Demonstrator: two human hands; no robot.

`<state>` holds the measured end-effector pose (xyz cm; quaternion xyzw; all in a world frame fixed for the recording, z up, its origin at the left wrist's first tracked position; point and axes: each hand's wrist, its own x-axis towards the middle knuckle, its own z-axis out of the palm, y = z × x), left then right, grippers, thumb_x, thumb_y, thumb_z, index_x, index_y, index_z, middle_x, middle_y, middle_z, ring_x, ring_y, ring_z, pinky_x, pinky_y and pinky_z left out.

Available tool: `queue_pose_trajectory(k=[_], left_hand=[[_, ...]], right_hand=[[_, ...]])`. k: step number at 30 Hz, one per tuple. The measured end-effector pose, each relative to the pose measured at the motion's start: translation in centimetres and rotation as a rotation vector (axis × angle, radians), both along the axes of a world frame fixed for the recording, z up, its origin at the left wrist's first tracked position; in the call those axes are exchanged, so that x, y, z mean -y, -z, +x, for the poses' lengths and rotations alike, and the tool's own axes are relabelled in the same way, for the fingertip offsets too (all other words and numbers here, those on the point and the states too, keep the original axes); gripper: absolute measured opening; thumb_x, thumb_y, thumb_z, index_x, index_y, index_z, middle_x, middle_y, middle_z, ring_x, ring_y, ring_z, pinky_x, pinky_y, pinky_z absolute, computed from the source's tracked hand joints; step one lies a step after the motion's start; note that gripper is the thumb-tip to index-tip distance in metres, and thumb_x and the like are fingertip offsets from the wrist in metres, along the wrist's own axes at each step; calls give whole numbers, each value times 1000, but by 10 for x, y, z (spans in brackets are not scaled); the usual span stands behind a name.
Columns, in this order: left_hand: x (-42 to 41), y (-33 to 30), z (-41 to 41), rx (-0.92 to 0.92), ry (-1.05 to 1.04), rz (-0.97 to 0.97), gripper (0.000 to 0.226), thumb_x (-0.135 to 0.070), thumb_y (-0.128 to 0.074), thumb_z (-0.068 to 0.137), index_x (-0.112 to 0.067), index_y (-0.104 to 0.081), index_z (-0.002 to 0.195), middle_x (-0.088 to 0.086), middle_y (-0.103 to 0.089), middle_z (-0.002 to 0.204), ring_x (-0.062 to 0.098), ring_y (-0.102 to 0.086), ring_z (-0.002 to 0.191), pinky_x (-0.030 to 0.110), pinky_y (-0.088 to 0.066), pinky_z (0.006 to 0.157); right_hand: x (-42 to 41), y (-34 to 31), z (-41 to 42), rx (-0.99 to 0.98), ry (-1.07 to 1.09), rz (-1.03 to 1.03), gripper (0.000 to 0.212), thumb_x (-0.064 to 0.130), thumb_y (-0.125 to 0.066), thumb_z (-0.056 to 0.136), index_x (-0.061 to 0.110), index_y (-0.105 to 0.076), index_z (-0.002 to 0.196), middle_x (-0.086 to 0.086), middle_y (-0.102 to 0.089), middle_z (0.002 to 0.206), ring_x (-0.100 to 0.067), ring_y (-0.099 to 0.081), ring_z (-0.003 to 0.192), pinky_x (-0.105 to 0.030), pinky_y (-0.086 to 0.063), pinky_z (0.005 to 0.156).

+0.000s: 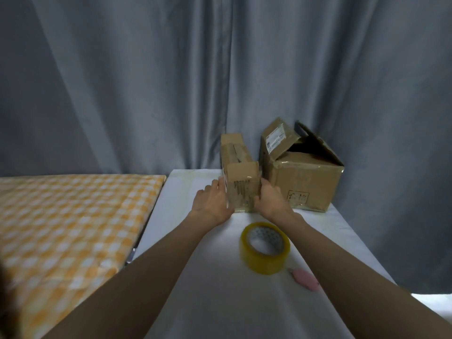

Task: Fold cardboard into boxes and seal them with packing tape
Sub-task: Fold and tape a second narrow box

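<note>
A small brown cardboard box (242, 178) stands on the white table (195, 277), its near face streaked with old tape. My left hand (212, 203) presses flat against its left side. My right hand (270, 199) holds its right side, thumb across the near face. A roll of yellow packing tape (265, 248) lies flat just in front of the box, between my forearms. A larger brown box (303, 184) with its top flaps partly open sits right of the small one, close beside it.
A pink utility knife (305, 278) lies right of the tape roll, near the table's right edge. A surface with an orange checked cloth (71, 216) adjoins the table on the left. Grey curtains (171, 81) hang close behind.
</note>
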<state>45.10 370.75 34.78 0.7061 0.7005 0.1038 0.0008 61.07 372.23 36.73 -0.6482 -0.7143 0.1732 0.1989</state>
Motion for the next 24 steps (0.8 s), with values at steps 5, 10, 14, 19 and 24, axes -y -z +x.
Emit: queue_pose_trajectory(k=[5, 10, 14, 19, 24], left_hand=[[43, -20, -19, -127, -23, -61, 66, -47, -49, 96, -9, -32, 147, 11, -45, 142, 32, -48, 126, 42, -37, 104], [110, -43, -57, -158, -68, -23, 62, -48, -47, 96, -12, -38, 146, 9, -45, 144, 29, -45, 132, 43, -32, 109], [174, -60, -109, -171, -166, 24, 61, -49, -50, 95, -13, -43, 143, 12, -46, 143, 32, -47, 129, 43, -33, 108], [251, -76, -182, -163, -341, 58, 59, -50, -51, 95, -13, -48, 140, 11, -49, 141, 32, -49, 128, 43, -36, 105], [315, -81, -256, -123, -547, 34, 55, -51, -51, 94, -15, -52, 137, 10, -49, 140, 32, -51, 125, 44, -41, 102]], right_hand=[[44, -15, -2, 81, -25, 11, 48, 18, -51, 96, 9, -39, 142, -17, -57, 128, -38, -57, 113, -42, -51, 86], [94, -27, -27, 138, -90, 91, 46, 24, -51, 97, 13, -40, 140, -18, -50, 138, -40, -54, 117, -43, -47, 87], [131, -34, -75, 128, -190, 101, 52, 28, -51, 98, 13, -38, 146, -17, -48, 144, -36, -48, 130, -41, -43, 95], [182, -42, -154, 111, -350, 120, 56, 29, -51, 100, 13, -35, 150, -13, -41, 150, -33, -43, 135, -44, -41, 106], [225, -42, -233, 77, -507, 142, 49, 29, -52, 98, 11, -43, 143, -14, -50, 143, -33, -50, 129, -42, -47, 99]])
